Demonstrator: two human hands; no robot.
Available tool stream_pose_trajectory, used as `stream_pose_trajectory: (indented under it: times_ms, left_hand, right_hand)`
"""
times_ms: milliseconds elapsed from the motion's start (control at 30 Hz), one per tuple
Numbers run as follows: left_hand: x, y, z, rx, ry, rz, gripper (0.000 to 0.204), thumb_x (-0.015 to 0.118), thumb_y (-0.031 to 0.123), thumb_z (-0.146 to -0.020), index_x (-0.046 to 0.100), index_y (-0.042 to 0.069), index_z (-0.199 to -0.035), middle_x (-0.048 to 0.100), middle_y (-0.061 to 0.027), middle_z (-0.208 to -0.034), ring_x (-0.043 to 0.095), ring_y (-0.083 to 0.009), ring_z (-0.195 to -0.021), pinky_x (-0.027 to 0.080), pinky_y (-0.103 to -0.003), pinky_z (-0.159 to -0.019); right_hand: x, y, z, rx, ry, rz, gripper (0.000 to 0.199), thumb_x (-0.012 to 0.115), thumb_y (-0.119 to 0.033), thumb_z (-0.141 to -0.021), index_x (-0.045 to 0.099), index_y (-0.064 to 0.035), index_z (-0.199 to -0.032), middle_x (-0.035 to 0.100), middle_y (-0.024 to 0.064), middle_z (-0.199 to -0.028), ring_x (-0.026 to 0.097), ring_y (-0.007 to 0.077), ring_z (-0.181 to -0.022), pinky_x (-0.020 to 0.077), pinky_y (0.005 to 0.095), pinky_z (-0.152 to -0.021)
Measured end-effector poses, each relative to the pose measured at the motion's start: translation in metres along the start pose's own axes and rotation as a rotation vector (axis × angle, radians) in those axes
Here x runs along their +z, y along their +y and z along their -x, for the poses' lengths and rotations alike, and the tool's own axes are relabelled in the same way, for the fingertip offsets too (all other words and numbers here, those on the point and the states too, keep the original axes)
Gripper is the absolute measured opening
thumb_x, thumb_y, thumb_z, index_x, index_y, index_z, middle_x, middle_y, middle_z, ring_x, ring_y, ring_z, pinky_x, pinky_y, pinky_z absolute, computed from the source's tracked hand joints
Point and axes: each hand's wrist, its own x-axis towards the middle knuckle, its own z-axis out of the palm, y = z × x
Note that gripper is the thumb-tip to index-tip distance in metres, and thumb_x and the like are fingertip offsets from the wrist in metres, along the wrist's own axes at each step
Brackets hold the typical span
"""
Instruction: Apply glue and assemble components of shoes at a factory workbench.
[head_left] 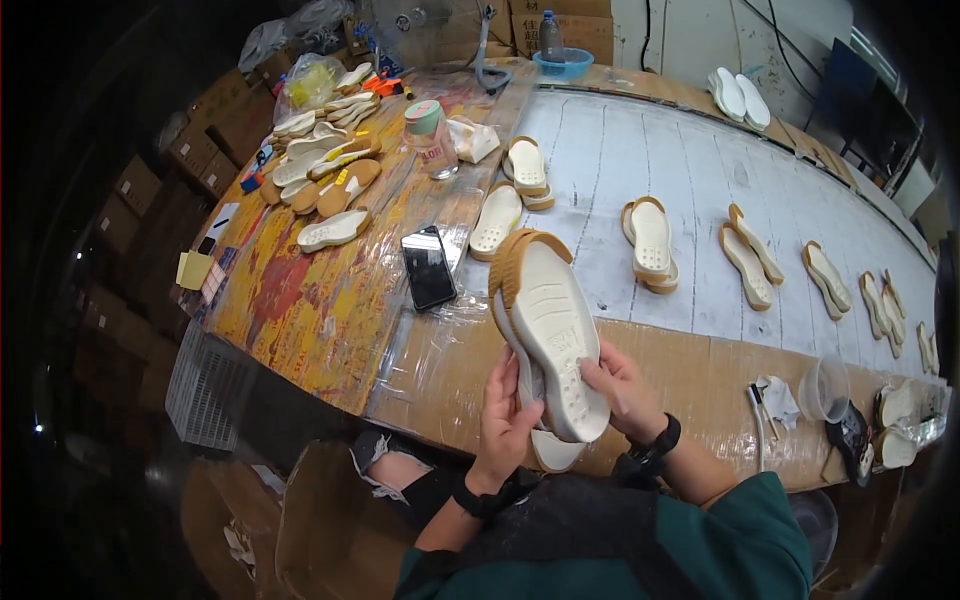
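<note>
Up off the table, I hold a pair of shoe soles [553,325], cream white inside with tan rubber along the toe. One lies against the other, and its tan edge shows on the left. My left hand [505,420] is closed around the left side near the heel end. From the right, my right hand [622,392] grips the same end, its thumb on the inner face beside the small round dimples. Beneath the heel end a white rounded tip [557,453] shows; what it belongs to is hidden. Beyond the toe rests another sole [497,222].
Sole pairs [651,240] stand spaced along the lined white surface [600,130]. A heap of soles [325,160] covers the back left. Near me lie a phone [428,268], a jar [430,140] and a brush [756,425]. A clear plastic tub [825,390] sits at right.
</note>
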Motion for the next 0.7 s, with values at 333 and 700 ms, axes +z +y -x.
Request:
stream_pose_trajectory:
  times_ms: [333, 700]
  left_hand:
    - [-0.008, 0.004, 0.037, -0.194, 0.204, 0.05, 0.044, 0.048, 0.016, -0.086, 0.029, 0.001, -0.122, 0.046, -0.0091, -0.111, 0.045, -0.0149, -0.098, 0.038, -0.027, -0.083]
    - [0.001, 0.032, 0.053, -0.331, 0.108, 0.045, 0.027, 0.049, 0.017, -0.085, 0.05, -0.004, -0.102, 0.058, -0.0081, -0.093, 0.054, -0.0123, -0.081, 0.044, -0.024, -0.071]
  right_hand:
    - [0.03, -0.049, 0.005, -0.258, 0.02, 0.418, 0.026, 0.049, -0.014, -0.085, 0.053, 0.0035, -0.105, 0.06, 0.0118, -0.092, 0.057, 0.0125, -0.082, 0.0459, 0.0238, -0.072]
    - [0.026, -0.098, -0.014, -0.172, -0.147, 0.791, 0.025, 0.054, -0.02, -0.083, 0.06, 0.0046, -0.087, 0.059, 0.0037, -0.068, 0.054, 0.0059, -0.057, 0.046, 0.0192, -0.052]
